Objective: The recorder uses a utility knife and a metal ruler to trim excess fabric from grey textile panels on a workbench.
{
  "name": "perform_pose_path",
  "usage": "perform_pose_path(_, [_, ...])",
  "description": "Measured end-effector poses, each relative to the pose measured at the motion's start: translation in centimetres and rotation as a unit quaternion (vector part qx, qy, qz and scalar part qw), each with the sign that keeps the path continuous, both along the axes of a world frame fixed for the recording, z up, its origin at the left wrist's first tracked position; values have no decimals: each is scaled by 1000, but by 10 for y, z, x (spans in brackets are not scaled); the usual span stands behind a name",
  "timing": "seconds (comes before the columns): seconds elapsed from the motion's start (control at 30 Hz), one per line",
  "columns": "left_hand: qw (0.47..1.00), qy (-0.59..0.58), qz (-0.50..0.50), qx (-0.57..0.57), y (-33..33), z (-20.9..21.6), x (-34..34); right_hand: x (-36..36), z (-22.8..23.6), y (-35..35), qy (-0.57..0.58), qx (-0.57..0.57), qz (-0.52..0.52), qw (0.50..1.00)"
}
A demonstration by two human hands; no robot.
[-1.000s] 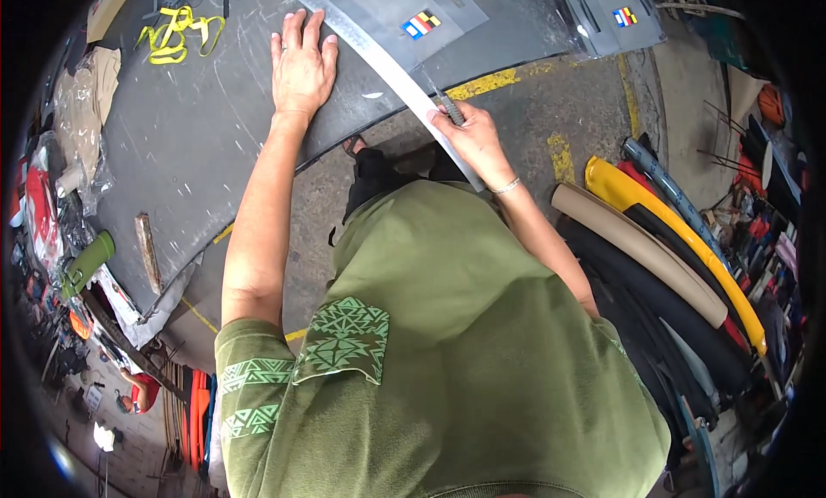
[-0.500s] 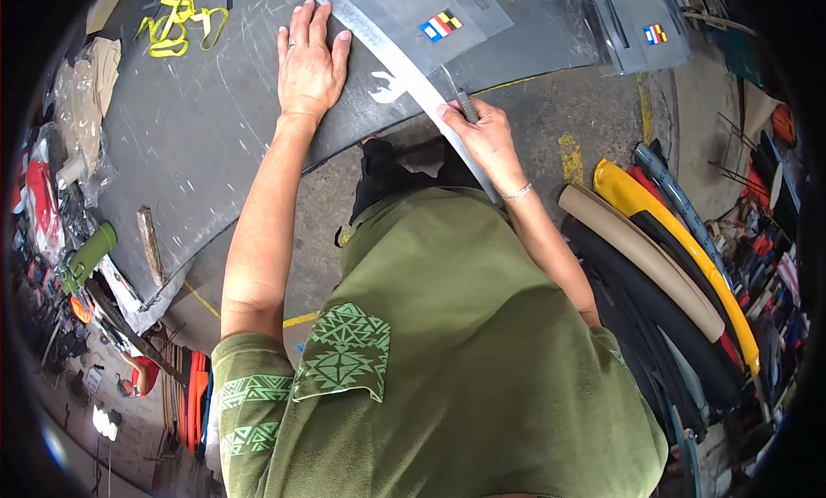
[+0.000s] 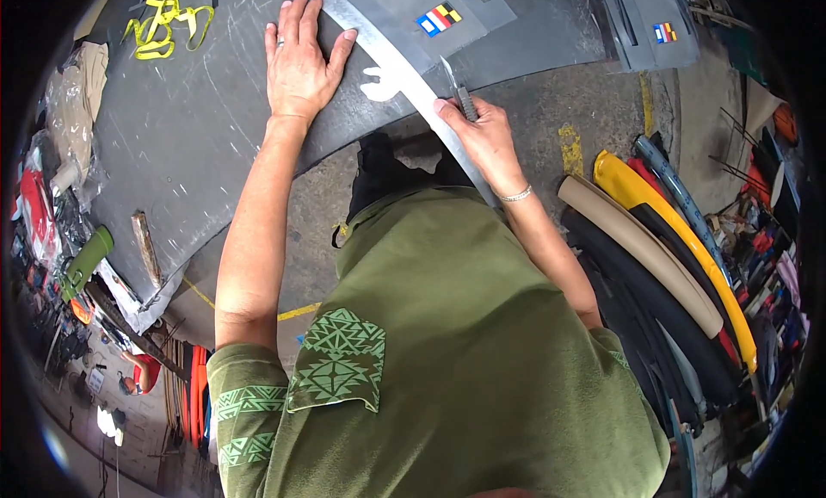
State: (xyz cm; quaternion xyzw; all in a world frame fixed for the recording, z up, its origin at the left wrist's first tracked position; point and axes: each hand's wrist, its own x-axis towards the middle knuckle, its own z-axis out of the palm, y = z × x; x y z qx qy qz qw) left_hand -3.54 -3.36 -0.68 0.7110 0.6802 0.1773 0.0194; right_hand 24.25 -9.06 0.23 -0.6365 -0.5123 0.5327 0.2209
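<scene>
A long metal straightedge (image 3: pixel 397 63) lies slantwise across the dark worktable (image 3: pixel 194 145), its near end reaching past the edge toward my shirt. My left hand (image 3: pixel 301 80) rests flat on the tabletop, fingers stretched forward, with the fingertips close to the straightedge. At the table's near edge, my right hand (image 3: pixel 486 141) holds a utility knife (image 3: pixel 465 104), its blade pointing away from me. The thumb of that hand presses on the straightedge. Beyond lies a grey sheet (image 3: pixel 482 42) with a small multicoloured patch (image 3: pixel 439 20). A white painted mark (image 3: pixel 379 86) shows beside the straightedge.
A tangled yellow strap (image 3: pixel 168 29) lies at the far left of the table, a worn stick (image 3: pixel 146 248) at its left edge. Another grey piece with a patch (image 3: pixel 664 33) lies far right. Tan (image 3: pixel 641 257) and yellow rolls (image 3: pixel 688 231) lean at the right.
My left hand has shifted slightly left and away from me, its thumb more spread. The knife's blade now shows more plainly above my right hand, which stays at the straightedge.
</scene>
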Motion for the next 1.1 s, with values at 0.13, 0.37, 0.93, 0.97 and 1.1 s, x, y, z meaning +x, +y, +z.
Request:
perform_pose_path(0.13, [1000, -9, -9, -3, 0, 1, 1, -3, 1, -1, 29, -21, -19, 999])
perform_pose_path(0.37, [999, -32, -13, -10, -3, -5, -6, -23, 26, -18, -17, 72, -1, 997])
perform_pose_path(0.93, [999, -29, -20, 1, -2, -2, -4, -23, 33, -22, -36, 163, 77, 983])
perform_pose_path(0.97, [999, -30, -21, 1, -2, -2, -4, -22, 33, -22, -33, 145, 67, 987])
perform_pose_path(1.1, [999, -35, -29, -5, -1, -1, -4, -13, 18, -18, -34, 85, 27, 995])
